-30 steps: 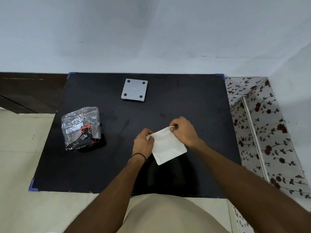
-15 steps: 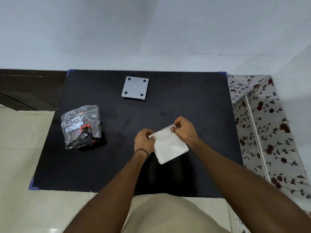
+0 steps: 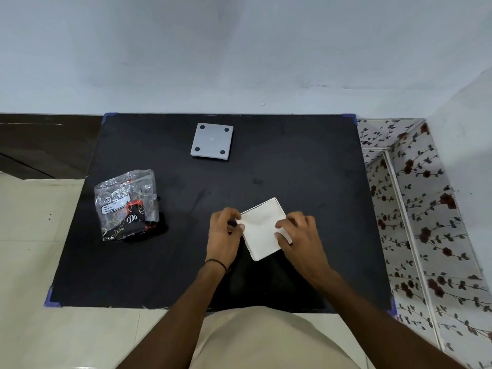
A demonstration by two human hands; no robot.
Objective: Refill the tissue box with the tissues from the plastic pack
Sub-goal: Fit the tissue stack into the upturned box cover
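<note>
A square stack of white tissues [image 3: 262,230] lies on the black table [image 3: 306,182], near its front middle. My left hand [image 3: 223,233] pinches the stack's left edge. My right hand [image 3: 300,235] rests its fingers on the stack's right side and grips it. The clear plastic pack [image 3: 127,206], crumpled with black and red print, stands at the left of the table, apart from both hands. A grey square tissue box [image 3: 212,140] with four dark dots on its face sits at the back middle.
The table has blue corner guards [image 3: 53,299]. A pale wall [image 3: 239,49] runs behind it. A flower-patterned surface [image 3: 426,209] adjoins the table's right side. Cream floor tiles [image 3: 32,235] lie to the left.
My right hand has slid from the stack's far corner down onto its right side. The stack has settled flatter on the table. The left hand stays at the left edge.
</note>
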